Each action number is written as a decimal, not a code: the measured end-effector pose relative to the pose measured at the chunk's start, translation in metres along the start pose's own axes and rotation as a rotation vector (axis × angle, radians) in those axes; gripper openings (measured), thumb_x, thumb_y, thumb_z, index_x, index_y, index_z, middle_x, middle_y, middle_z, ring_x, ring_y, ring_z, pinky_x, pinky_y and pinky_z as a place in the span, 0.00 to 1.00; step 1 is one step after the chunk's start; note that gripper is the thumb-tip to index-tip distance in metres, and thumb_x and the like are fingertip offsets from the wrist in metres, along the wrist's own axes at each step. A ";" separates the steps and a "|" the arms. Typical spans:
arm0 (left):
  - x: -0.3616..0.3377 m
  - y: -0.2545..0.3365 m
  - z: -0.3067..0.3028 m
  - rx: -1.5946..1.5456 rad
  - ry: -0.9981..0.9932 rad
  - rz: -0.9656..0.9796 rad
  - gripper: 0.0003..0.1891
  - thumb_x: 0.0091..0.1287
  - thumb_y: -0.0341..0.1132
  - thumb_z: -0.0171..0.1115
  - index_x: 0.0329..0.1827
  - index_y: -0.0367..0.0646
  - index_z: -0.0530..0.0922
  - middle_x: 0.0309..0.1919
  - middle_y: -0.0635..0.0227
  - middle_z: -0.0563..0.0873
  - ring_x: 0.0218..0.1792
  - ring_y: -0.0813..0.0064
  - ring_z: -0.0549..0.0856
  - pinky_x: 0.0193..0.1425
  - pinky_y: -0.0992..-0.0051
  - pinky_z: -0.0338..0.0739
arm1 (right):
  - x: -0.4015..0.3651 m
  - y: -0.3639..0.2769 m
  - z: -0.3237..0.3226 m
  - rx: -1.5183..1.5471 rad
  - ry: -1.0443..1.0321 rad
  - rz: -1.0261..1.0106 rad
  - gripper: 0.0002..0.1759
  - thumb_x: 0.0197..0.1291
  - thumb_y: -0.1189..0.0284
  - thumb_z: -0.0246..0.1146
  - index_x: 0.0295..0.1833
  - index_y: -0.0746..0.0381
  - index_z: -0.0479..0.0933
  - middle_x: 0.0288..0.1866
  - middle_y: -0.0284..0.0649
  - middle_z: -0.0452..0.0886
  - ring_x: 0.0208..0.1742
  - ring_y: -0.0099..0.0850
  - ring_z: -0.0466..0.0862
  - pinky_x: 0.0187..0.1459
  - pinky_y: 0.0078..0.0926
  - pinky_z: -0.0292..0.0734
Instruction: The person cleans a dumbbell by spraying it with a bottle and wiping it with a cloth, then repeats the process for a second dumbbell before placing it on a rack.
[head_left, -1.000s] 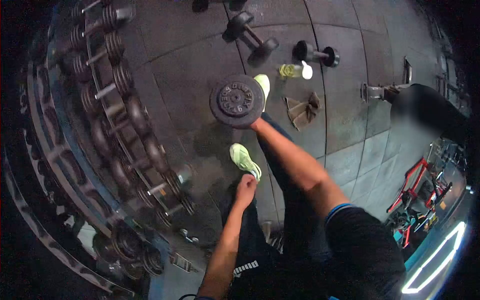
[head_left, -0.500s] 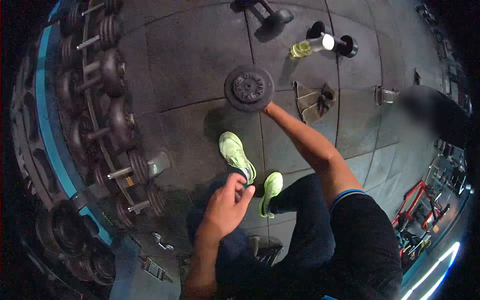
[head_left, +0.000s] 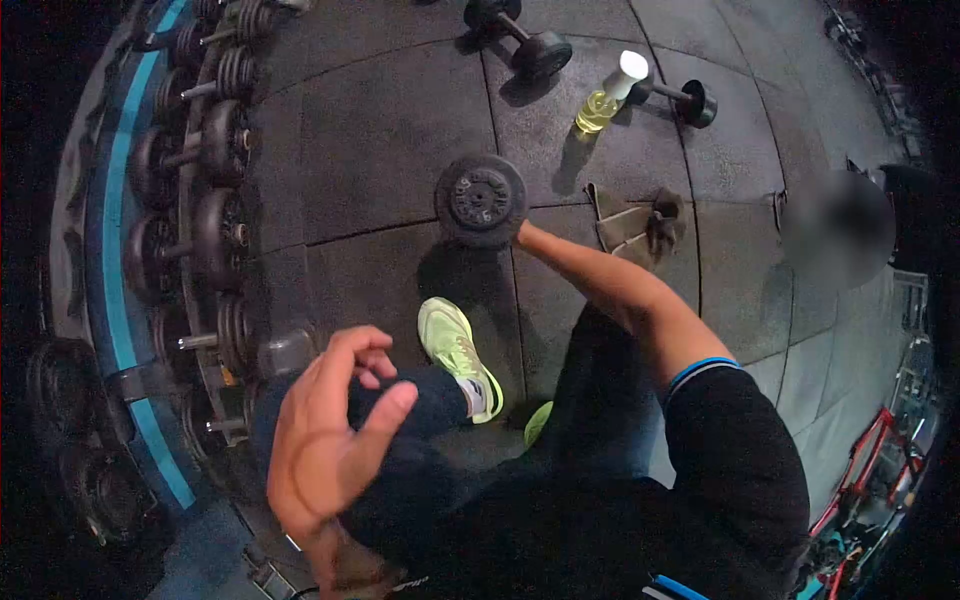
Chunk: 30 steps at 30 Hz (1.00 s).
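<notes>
A round dumbbell [head_left: 482, 200] hangs above the floor, its end plate facing me. My right hand [head_left: 524, 233] is mostly hidden behind that plate, with only the wrist edge showing; the arm stretches out to it and the hand grips the dumbbell. On the left, my left hand [head_left: 345, 420] hovers over my bent leg, holding nothing. Its fingers curl loosely and the thumb stands apart. Below the dumbbell is a yellow-green shoe [head_left: 455, 350] on my foot.
A rack of dumbbells [head_left: 222, 240] runs along the left. On the floor ahead lie a dumbbell [head_left: 520, 42], another dumbbell [head_left: 690, 102], a spray bottle [head_left: 598, 108] with yellow liquid and a crumpled cloth [head_left: 640, 225]. Another person [head_left: 840, 230] is at the right.
My left hand has moved left and closer to the camera, its fingers opening wider. The dumbbell in my right hand has shifted slightly left and down in view. My view has turned a little.
</notes>
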<state>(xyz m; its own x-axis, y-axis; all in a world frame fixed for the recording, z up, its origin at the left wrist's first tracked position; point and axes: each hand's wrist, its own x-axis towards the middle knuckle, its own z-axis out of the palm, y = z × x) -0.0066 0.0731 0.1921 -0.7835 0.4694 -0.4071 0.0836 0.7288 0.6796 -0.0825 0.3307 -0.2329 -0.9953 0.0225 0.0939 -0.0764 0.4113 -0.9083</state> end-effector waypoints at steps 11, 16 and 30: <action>-0.006 0.009 0.003 -0.067 0.039 0.041 0.20 0.72 0.44 0.66 0.59 0.41 0.77 0.40 0.62 0.87 0.43 0.68 0.86 0.48 0.68 0.78 | -0.005 0.027 -0.010 -0.011 -0.020 0.040 0.36 0.54 0.52 0.77 0.65 0.59 0.81 0.64 0.44 0.84 0.66 0.45 0.81 0.70 0.40 0.71; -0.010 0.013 0.004 -0.075 -0.001 0.051 0.20 0.73 0.45 0.66 0.60 0.41 0.76 0.42 0.60 0.87 0.45 0.68 0.86 0.49 0.68 0.78 | -0.005 0.032 -0.002 -0.018 -0.012 0.055 0.36 0.54 0.51 0.77 0.64 0.59 0.81 0.63 0.44 0.84 0.65 0.45 0.82 0.69 0.40 0.72; -0.002 0.027 0.008 0.068 -0.027 0.080 0.21 0.72 0.43 0.66 0.60 0.39 0.77 0.42 0.58 0.87 0.44 0.65 0.86 0.50 0.65 0.80 | -0.056 0.060 -0.138 -0.205 -0.225 0.523 0.33 0.58 0.51 0.75 0.60 0.64 0.82 0.52 0.49 0.89 0.53 0.43 0.88 0.56 0.38 0.81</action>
<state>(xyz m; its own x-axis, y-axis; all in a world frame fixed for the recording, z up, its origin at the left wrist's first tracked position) 0.0018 0.0957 0.2061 -0.7561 0.5397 -0.3702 0.1873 0.7204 0.6678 -0.0236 0.4799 -0.2369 -0.8873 0.0848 -0.4533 0.4175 0.5652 -0.7115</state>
